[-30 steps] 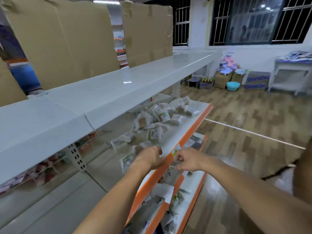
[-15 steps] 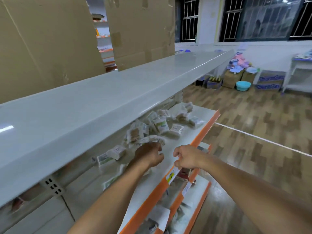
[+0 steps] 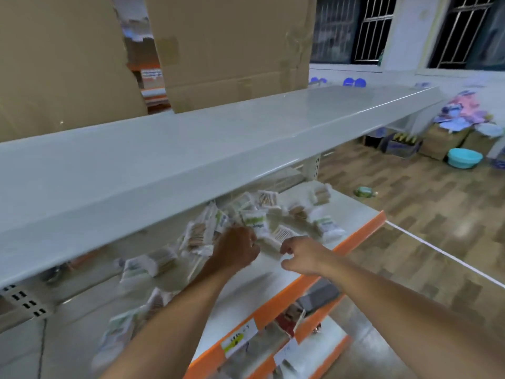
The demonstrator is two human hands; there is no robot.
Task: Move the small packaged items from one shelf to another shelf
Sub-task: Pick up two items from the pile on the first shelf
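Several small white packets with green labels lie scattered on the middle white shelf, which has an orange front edge. More packets lie to the left and near my left forearm. My left hand reaches under the top shelf with curled fingers at the edge of the pile; its fingertips are hidden, so a hold cannot be made out. My right hand hovers just right of it above the shelf, fingers loosely curled, thumb apart, holding nothing visible. The image is blurred by motion.
The wide white top shelf overhangs the packets, with tall cardboard sheets standing on it. Lower orange-edged shelves hold other goods. On the wooden floor to the right stand cardboard boxes and a blue basin.
Both hands have moved up from the shelf's orange front edge and farther in toward the packet pile. The camera has swung closer to the shelving.
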